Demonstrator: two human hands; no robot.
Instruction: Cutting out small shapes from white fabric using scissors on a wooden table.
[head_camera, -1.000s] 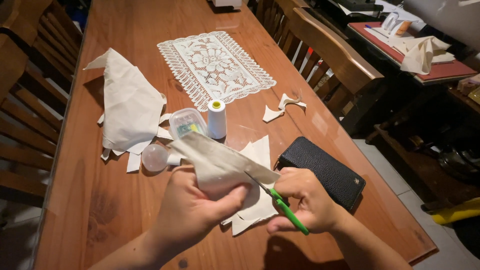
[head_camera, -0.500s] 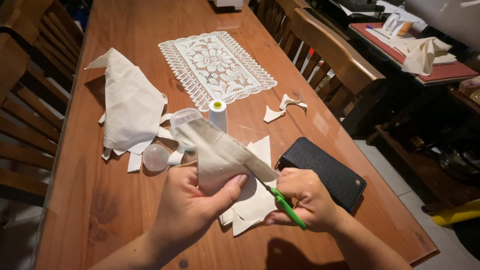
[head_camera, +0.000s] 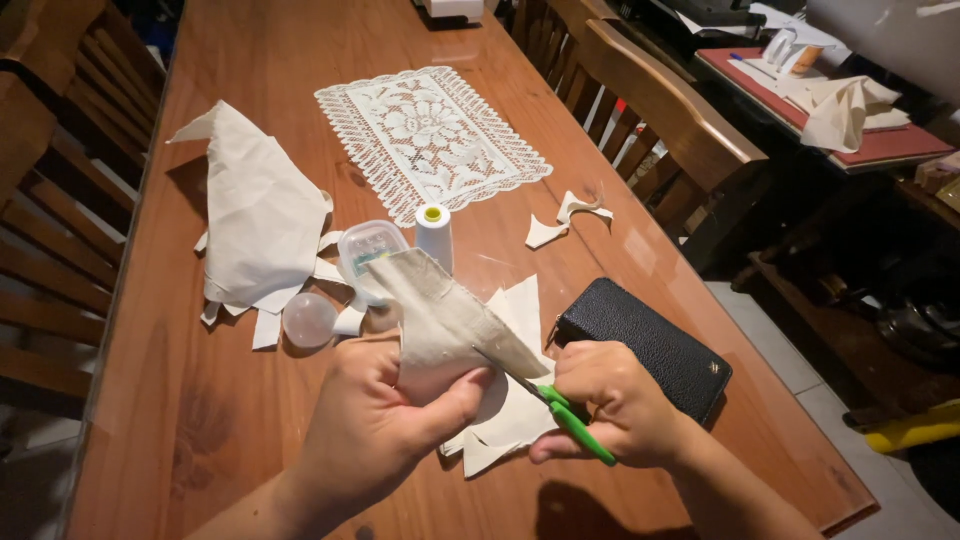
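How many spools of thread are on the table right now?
1: a white thread spool stands upright past the beige fabric, beside the clear plastic container. Others may be hidden behind the fabric.

Count on table (head_camera: 250, 420): one lace doily (head_camera: 430, 140) at 12 o'clock; one thread spool (head_camera: 434, 235); one lidded plastic tub (head_camera: 370, 250); one clear round lid (head_camera: 309, 319) at 9; one black wallet (head_camera: 645, 345) at 3; one pair of green-handled scissors (head_camera: 560, 415); two hands.

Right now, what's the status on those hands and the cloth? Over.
Left hand pinching cloth. Right hand working green scissors, blades at the cloth's edge. Scraps underneath, black wallet beside the right hand.
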